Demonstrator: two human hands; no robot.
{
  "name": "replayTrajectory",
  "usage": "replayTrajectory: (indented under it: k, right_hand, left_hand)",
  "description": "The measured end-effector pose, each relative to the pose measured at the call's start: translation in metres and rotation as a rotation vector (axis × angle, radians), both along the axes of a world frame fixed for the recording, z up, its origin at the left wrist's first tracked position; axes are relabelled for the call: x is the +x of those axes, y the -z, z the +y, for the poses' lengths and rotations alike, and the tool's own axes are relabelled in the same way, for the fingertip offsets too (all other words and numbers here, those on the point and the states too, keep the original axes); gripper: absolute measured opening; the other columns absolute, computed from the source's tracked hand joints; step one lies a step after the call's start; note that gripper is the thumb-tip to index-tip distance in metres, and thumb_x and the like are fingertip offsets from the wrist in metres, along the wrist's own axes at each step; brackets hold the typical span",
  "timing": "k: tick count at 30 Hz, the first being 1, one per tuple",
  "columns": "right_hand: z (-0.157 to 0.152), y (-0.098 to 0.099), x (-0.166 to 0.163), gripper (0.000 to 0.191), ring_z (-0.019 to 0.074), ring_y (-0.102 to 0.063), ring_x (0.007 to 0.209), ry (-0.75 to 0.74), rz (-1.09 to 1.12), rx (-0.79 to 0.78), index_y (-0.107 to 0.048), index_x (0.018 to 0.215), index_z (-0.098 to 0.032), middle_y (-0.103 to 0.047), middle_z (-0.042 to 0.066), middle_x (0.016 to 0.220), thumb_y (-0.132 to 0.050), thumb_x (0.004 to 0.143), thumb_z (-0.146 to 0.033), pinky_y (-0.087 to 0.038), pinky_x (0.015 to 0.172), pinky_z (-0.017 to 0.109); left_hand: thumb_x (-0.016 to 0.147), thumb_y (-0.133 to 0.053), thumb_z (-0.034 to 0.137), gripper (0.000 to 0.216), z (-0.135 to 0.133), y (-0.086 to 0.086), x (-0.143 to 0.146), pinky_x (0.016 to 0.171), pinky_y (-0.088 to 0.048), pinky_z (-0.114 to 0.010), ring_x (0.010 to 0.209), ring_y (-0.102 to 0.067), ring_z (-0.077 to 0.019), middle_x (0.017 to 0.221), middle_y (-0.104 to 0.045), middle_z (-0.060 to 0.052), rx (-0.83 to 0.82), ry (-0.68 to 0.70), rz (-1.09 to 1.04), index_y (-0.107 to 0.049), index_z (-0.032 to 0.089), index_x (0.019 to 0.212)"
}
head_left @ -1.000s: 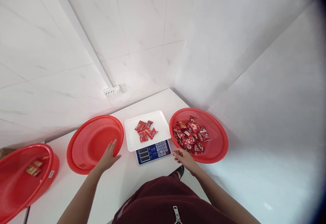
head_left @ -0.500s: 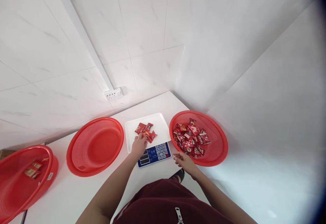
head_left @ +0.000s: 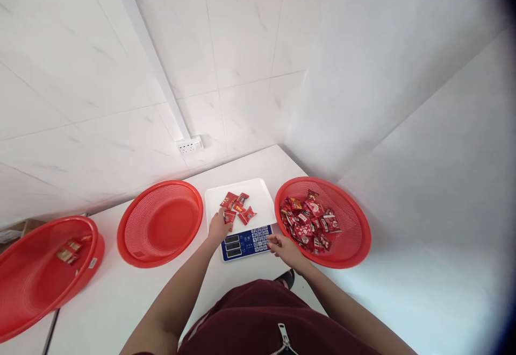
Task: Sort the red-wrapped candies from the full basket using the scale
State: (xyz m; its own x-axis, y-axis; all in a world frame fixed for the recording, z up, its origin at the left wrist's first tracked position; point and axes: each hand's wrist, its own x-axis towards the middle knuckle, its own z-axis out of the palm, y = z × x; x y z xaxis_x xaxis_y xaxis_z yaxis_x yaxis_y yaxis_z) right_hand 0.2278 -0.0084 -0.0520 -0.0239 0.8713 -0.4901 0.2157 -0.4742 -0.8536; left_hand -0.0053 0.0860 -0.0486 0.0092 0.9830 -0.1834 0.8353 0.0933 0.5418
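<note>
On the white tray of a digital scale (head_left: 262, 196), several small red snack packets (head_left: 247, 215) lie loosely grouped. My left hand (head_left: 219, 229) is at the tray's near left edge, its finger and thumb closed around the side of one red packet (head_left: 229, 218); part of the grip is hidden. Slightly curled, the fingers of my right hand (head_left: 284, 250) are apart, hold nothing and hover at the right end of the blue keypad panel (head_left: 244, 243). Just right of the scale stands a red mesh basket (head_left: 357, 231) with many red packets (head_left: 308, 220) inside.
Left of the scale is a red basket (head_left: 169, 220) with nothing visible inside. Farther left, another red basket (head_left: 86, 279) holds a few brownish packets (head_left: 69, 251). A socket strip (head_left: 190, 145) is fixed to the tiled wall behind the white table (head_left: 153, 290).
The view has shifted slightly. My left hand has drawn left from the middle of the packets, exposing more of them. My right hand has moved left, closer to the keypad.
</note>
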Motion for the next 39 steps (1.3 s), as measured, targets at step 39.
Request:
replayTrajectory:
  k: [39]
  right_hand:
    - [0.078,-0.01,-0.033,0.031,0.0168,-0.06,0.075,-0.032,-0.114,0.027,-0.053,0.099,-0.019,-0.064,0.003,0.088,-0.062,0.072,-0.031,-0.045,0.064,0.027]
  left_hand:
    - [0.078,-0.053,0.018,0.026,0.014,-0.028,-0.077,0.083,-0.044,-0.039,0.095,-0.054,-0.0214,0.113,-0.046,-0.011,0.312,-0.57,-0.23,-0.054,0.018,0.104]
